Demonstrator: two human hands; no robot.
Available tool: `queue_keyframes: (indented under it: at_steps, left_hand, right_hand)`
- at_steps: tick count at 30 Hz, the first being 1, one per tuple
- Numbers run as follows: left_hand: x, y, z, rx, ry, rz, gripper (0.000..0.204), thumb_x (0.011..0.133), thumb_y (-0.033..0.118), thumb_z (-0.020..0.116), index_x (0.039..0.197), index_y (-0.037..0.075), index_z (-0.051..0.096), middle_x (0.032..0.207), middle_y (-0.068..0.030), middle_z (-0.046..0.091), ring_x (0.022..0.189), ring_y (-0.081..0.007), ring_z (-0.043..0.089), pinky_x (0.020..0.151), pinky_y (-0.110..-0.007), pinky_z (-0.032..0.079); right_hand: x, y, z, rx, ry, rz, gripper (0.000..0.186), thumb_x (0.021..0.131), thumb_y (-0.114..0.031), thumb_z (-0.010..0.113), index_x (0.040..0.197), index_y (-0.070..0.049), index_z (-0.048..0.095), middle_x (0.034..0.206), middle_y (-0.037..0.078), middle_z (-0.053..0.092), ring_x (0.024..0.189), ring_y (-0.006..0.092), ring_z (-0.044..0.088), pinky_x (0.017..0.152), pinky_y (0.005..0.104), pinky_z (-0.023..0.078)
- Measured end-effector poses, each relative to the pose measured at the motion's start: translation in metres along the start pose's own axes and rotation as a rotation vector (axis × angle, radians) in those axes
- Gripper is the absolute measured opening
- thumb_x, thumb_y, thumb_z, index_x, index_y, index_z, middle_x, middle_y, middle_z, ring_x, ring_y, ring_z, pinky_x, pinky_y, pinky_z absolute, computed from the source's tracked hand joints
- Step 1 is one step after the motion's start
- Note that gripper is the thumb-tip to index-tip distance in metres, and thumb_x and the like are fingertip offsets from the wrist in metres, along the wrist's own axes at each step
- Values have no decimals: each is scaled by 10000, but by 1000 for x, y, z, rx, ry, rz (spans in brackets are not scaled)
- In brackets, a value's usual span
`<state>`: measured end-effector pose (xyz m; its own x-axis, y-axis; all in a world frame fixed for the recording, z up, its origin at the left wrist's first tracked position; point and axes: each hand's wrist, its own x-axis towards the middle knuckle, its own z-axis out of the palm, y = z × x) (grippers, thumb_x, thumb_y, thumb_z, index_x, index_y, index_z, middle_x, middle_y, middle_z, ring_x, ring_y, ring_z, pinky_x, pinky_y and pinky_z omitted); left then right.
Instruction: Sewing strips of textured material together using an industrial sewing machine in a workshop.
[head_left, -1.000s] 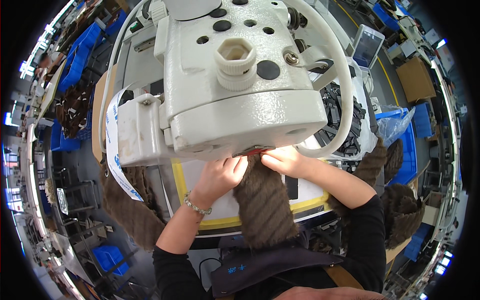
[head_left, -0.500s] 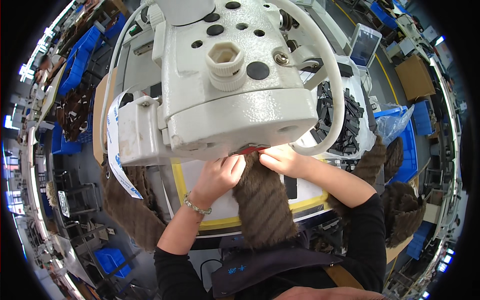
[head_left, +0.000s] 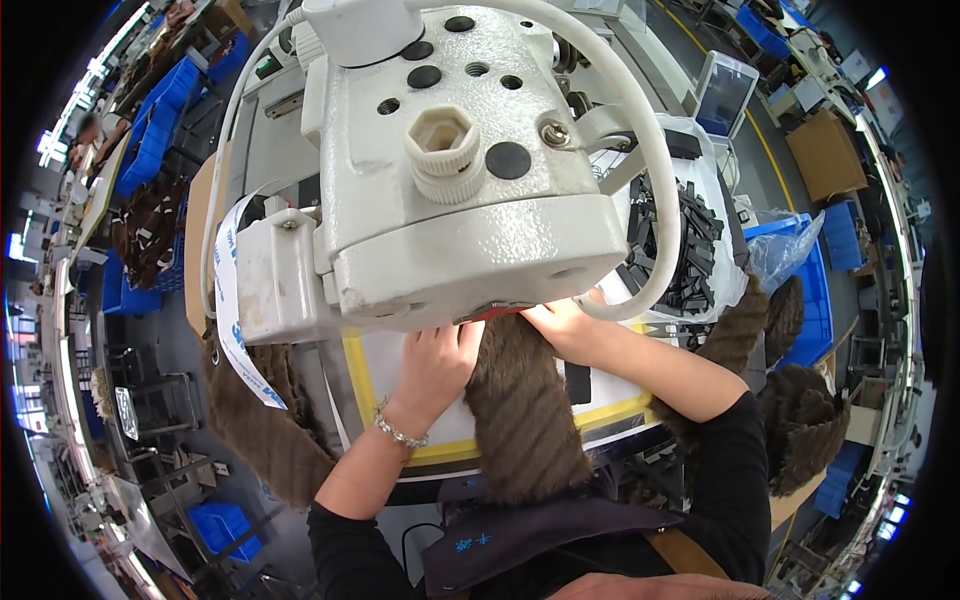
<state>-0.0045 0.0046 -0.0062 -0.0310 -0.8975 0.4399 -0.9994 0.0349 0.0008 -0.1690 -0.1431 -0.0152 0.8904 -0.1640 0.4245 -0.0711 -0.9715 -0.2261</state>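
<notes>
A brown ridged faux-fur strip [head_left: 528,420] runs from under the white sewing machine head [head_left: 480,240] toward my lap, its near end hanging over the table edge. At the strip's left edge is my left hand [head_left: 438,365], its fingers close together and their tips hidden below the machine head. On the other edge my right hand [head_left: 570,332] grips the strip with the thumb at its side; its other fingers are mostly hidden. A red part [head_left: 503,309] shows under the head between my hands. The needle and the strip's far end are out of sight.
Many small black pieces [head_left: 690,250] lie on a white sheet at the right. More brown fur pieces hang at the left [head_left: 268,430] and right [head_left: 805,425]. A blue bin [head_left: 808,300] with clear plastic stands to the right. Yellow tape [head_left: 357,375] borders the work surface.
My left hand has shifted slightly, its fingers now straighter and reaching farther under the machine head. The right hand has turned a little and sits slightly lower. The fur strip stays between them.
</notes>
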Motion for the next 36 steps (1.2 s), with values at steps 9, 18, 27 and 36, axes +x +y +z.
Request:
queue_keyframes:
  at_steps: [9, 18, 27, 36]
  left_hand:
    - [-6, -1, -1, -121, -121, -48, 195, 784, 78, 626, 960, 30, 696, 983, -135, 653, 955, -301, 610, 847, -419, 496]
    - [6, 2, -12, -84, -26, 16, 167, 793, 55, 585, 943, 22, 650, 894, -69, 650, 844, -219, 624, 797, -352, 453]
    - [3, 1, -13, -74, -64, 27, 157, 797, 45, 585, 939, 13, 646, 848, -72, 638, 828, -223, 624, 766, -349, 448]
    - [3, 2, -11, -78, -45, 22, 144, 796, 35, 588, 929, 19, 640, 829, -72, 625, 829, -224, 623, 775, -359, 446]
  right_hand:
    - [-5, 0, 6, 209, 111, 113, 152, 801, -92, 697, 930, -28, 648, 903, 86, 636, 785, 258, 635, 690, 353, 525]
    - [5, -5, -7, -120, 146, -166, 136, 691, -108, 646, 822, -94, 612, 876, 63, 633, 717, 160, 584, 554, 278, 415]
    - [2, -8, -1, -122, 136, -148, 73, 686, -136, 637, 735, -110, 590, 686, -18, 488, 656, 144, 527, 546, 283, 374]
    - [1, -5, 0, -172, 155, -201, 107, 645, -139, 611, 679, -92, 521, 653, 6, 476, 586, 147, 494, 546, 291, 378]
